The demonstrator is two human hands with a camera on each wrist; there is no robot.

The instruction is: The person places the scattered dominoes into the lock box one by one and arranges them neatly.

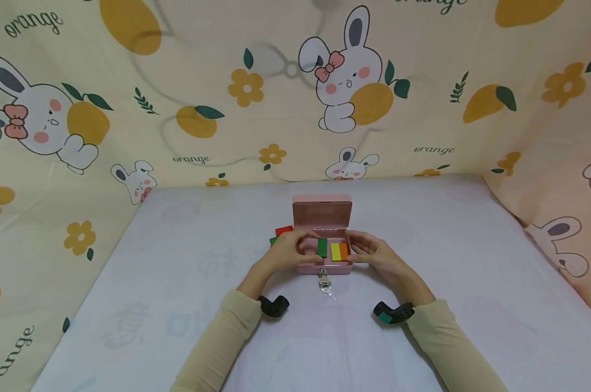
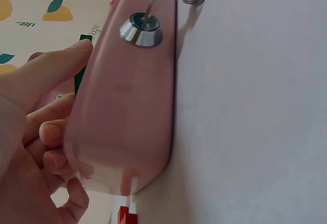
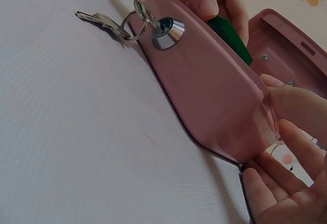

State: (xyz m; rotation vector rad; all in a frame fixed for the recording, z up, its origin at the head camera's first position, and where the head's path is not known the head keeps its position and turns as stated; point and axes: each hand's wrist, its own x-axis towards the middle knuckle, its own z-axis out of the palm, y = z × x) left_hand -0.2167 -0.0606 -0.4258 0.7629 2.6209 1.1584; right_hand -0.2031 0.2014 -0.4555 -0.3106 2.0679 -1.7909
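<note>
Green block (image 1: 322, 247): above rim of pink box (image 1: 307, 269)
Left hand (image 1: 286, 251): pinching block in fingertips
Right hand (image 1: 381, 258): clasping box's end

We see the left forearm (image 1: 226, 342) and the right forearm (image 1: 454, 348), both in long sleeves, slanting inward from behind the grip. The left hand (image 1: 287, 252) makes a pinch: the left thumb (image 2: 55, 68) closes its near side, and the fingers bend at its far side. To the right of this pinch, the right hand (image 1: 383, 258) holds too, with the right thumb (image 3: 299, 105) nearer. Its fingertips are near the left ones, but apart.
</note>
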